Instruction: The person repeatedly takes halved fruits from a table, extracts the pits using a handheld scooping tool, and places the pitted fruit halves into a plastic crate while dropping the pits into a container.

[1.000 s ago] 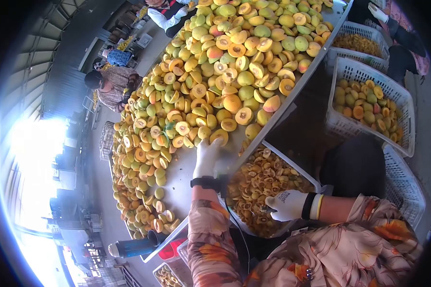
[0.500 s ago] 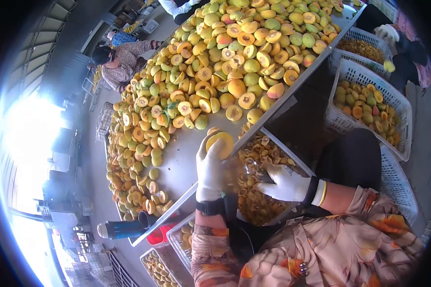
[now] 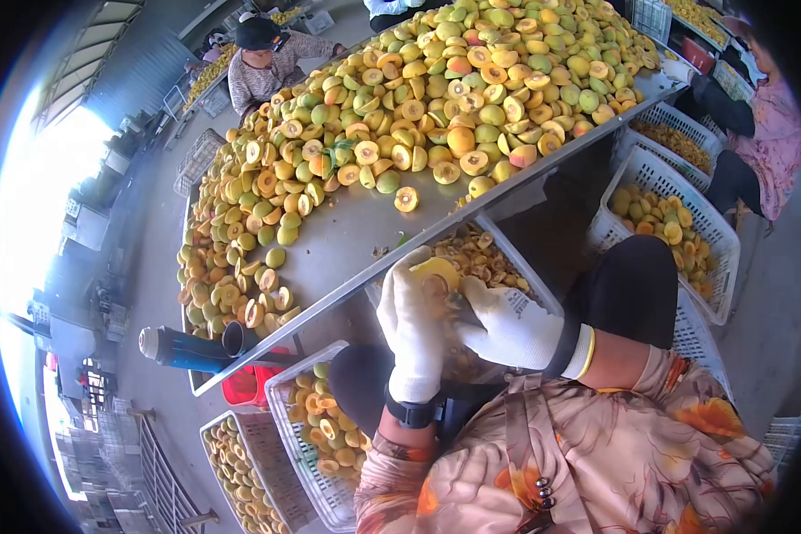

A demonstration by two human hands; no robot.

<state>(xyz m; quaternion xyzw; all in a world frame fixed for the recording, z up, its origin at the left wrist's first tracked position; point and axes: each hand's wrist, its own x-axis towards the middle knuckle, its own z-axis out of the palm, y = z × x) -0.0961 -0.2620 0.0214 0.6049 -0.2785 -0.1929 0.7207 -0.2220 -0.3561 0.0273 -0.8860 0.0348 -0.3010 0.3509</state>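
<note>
In front of my lap, my left hand (image 3: pixel 411 320), in a white glove, is closed around a yellow peach half (image 3: pixel 438 272). My right hand (image 3: pixel 516 327), gloved too, is right beside it. Its fingers are closed on a small dark tool (image 3: pixel 463 311), blurred and mostly hidden, which meets the fruit. Beneath both hands is a crate of peach pits and scraps (image 3: pixel 476 254), partly covered by them. Past the hands, a metal table (image 3: pixel 329 254) bears a large heap of peach halves (image 3: pixel 400 125), many with pits showing.
White crates of peach halves stand at my right (image 3: pixel 725 240) and left (image 3: pixel 280 400). A blue bottle (image 3: pixel 187 350) and a dark cup (image 3: pixel 238 338) are at the table's left corner, above a red container (image 3: pixel 249 383). Co-workers sit across the table (image 3: pixel 271 71) and at the right (image 3: pixel 774 133).
My hands have come together: the right hand with its tool has moved left and up to the peach half in my left hand. The view has shifted, and the co-worker across the table has straightened.
</note>
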